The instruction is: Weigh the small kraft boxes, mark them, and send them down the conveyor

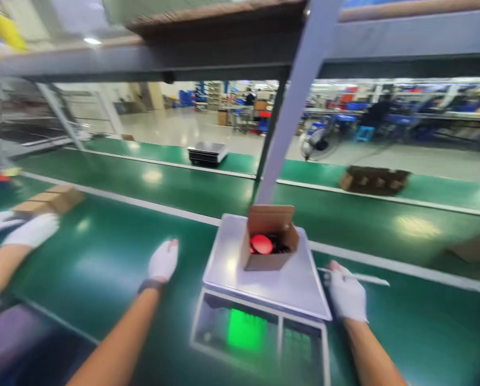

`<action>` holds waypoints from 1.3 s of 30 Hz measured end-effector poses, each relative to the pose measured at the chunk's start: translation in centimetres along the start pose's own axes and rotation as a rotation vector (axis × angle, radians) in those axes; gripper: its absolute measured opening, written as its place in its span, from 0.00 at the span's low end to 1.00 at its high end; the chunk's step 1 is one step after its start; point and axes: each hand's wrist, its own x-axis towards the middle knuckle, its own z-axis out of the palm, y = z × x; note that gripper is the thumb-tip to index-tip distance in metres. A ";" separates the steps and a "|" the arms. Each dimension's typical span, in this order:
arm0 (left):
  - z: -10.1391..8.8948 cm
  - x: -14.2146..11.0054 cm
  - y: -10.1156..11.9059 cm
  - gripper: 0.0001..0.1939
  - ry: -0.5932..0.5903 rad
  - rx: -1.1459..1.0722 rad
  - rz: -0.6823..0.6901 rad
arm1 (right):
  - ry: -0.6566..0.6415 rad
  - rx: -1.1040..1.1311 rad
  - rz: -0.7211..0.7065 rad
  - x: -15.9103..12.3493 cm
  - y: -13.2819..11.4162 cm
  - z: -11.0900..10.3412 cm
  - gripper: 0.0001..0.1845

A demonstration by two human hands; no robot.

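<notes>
A small open cardboard box [270,244] with a red round item [261,244] inside stands on the metal pan of a weighing scale [260,284], whose display [246,328] glows green. My left hand [164,261], in a white glove, hovers over the green belt just left of the scale and holds nothing. My right hand [346,295], also gloved, is at the scale's right edge and grips a thin white pen-like stick [364,278] that points right.
At the far left a co-worker's gloved hand [31,230] rests by a closed cardboard box [49,199]. A second scale [208,153] and a dark tray [373,179] sit on the far belt. A grey slanted post [296,102] rises behind the scale.
</notes>
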 end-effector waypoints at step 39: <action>-4.4 -7.2 16.4 0.18 -0.236 -0.997 0.576 | -0.483 0.048 -0.710 -8.8 -22.2 -0.5 0.16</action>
